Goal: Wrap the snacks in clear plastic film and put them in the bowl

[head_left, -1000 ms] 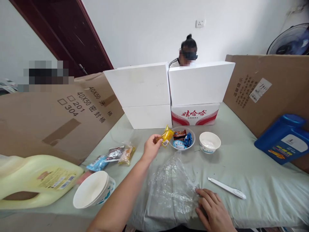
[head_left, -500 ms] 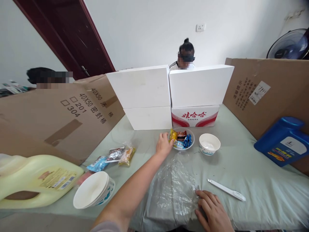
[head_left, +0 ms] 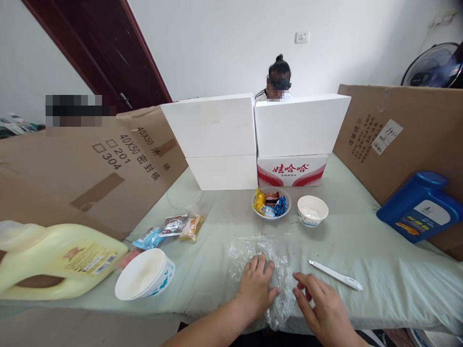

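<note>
My left hand [head_left: 257, 284] lies with its fingers spread on a clear, crinkled plastic bag [head_left: 278, 255] at the front of the table. Just right of the bag is my right hand [head_left: 318, 301], its fingers apart and holding nothing; whether its fingertips touch the bag I cannot tell. Beyond them stands a clear bowl [head_left: 271, 218] of small wrapped snacks, among them a yellow packet [head_left: 259, 200] and blue packets [head_left: 280, 206]. A white paper bowl [head_left: 313, 211] is beside it. A white utility knife [head_left: 335, 274] lies to the right of my right hand.
White boxes [head_left: 213, 127] and a red-printed carton [head_left: 292, 172] stand at the back. Cardboard panels [head_left: 108, 159] flank the table. At left are a yellow jug [head_left: 87, 260], stacked paper bowls [head_left: 144, 277] and snack packets [head_left: 175, 225]; at right, a blue bottle [head_left: 419, 205]. Two other people are behind the partitions.
My left hand has come back from the snack bowl and now rests on the plastic bag, leaving the yellow packet in the bowl. The bag looks more bunched up. My right hand's fingers have lifted slightly.
</note>
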A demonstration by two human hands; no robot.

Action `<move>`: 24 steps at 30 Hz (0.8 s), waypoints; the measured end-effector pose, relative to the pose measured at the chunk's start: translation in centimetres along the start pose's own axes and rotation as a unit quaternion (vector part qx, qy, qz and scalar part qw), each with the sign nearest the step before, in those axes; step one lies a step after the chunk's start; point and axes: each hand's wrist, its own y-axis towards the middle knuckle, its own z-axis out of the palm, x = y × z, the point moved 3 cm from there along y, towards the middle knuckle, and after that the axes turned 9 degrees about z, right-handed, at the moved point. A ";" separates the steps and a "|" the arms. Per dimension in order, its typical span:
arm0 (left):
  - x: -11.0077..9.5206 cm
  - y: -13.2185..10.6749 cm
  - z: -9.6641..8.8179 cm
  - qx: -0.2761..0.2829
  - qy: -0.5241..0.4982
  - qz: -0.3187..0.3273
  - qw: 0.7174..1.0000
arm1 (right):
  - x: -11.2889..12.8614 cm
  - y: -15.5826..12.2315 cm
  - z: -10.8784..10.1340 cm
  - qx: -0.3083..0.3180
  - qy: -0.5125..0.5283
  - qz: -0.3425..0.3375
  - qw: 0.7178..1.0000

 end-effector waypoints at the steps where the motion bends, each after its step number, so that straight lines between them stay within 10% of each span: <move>1: 0.1 -0.4 0.4 0.007 -0.012 0.008 1.000 | 0.7 1.0 -0.2 -0.008 -0.014 -0.007 1.000; 9: 2.0 -2.7 -1.0 0.003 -0.062 0.048 0.997 | -1.2 4.3 2.6 0.253 -0.284 0.114 0.918; 15: 3.6 -0.3 -3.9 -0.116 -0.029 0.059 0.991 | -1.7 5.0 4.3 0.165 -0.246 0.053 0.954; 24: 7.8 0.2 -1.2 -0.020 0.022 0.073 0.997 | -6.0 1.4 7.3 0.177 -0.179 -0.018 0.968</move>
